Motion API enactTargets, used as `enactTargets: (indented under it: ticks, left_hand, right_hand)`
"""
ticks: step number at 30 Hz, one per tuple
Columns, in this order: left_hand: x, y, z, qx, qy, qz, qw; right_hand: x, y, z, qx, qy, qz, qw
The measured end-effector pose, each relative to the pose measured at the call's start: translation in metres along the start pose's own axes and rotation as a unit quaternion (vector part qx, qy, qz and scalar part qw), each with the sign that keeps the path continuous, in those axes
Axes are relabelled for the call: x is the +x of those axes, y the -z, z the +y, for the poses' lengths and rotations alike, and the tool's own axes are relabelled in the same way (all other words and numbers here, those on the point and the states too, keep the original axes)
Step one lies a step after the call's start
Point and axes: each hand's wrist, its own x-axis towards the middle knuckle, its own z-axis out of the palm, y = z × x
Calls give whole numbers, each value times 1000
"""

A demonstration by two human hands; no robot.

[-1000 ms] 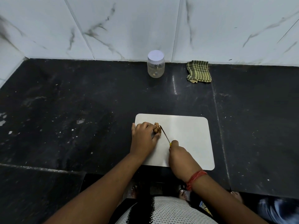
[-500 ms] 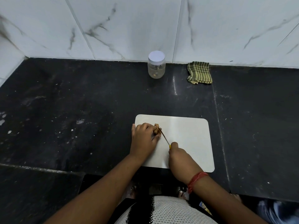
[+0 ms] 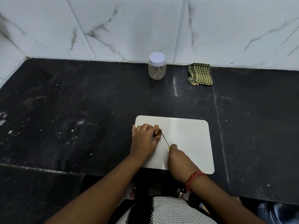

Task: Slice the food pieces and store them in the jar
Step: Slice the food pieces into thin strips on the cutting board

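Food piece (image 3: 157,130), a knobbly brown lump (prob. walnut, can't be sure), sits on the white cutting board (image 3: 186,143) near its far-left corner. Left hand (image 3: 143,139) lies over the board's left edge w/ fingertips pinching the lump from the left side. Right hand (image 3: 178,160) is closed round a yellow-handled knife (image 3: 164,138), thin blade angled up-left, tip touching the lump's right side. Jar (image 3: 157,66) stands well beyond the board by the tiled wall, white lid on, a few bits in the bottom; striped cloth (image 3: 199,74) just to its right. Judging by looks: lump is light, small, dry & brittle, so likely to crumble or skid on the smooth board if pressed hard. Best held low at its left flank, fingertips clear of the edge, w/ gentle pressure. Jar lid needs unscrewing before storing.
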Motion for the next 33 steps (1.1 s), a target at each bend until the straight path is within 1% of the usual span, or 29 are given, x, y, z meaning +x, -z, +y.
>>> enactTargets:
  ticks: [10, 13, 16, 20, 24, 27, 28, 30, 33]
  left_hand:
    - [2, -4, 2, 7, -3, 10, 1000]
    - [-1, -2, 0, 9, 5, 8, 1000]
    - [1, -1, 2, 2, 12, 3, 1000]
    - [1, 0, 1, 2, 17, -6, 1000]
    - [0, 0, 0, -1, 11, -3, 1000]
    - [0, -1, 0, -10, 14, -2, 1000]
    - [0, -1, 0, -11, 14, -1, 1000]
    - [-1, 0, 0, -13, 13, 2, 1000]
    - [-2, 1, 0, -19, 17, 0, 1000]
  right_hand:
    - [12, 1, -1, -7, -40, -33, 999]
    - [4, -3, 2, -19, -33, -43, 998]
    - [-4, -3, 12, -50, -21, -26, 998]
    - [-10, -1, 31, -68, -32, 10, 997]
    - [-18, 2, 55, -73, -74, 9, 995]
    - [-19, 13, 74, -21, -147, 19, 989]
    - [-19, 17, 78, -4, -157, 31, 987]
    - [-21, 20, 83, 29, -152, 49, 987]
    - [-23, 17, 82, 65, -138, 35, 988]
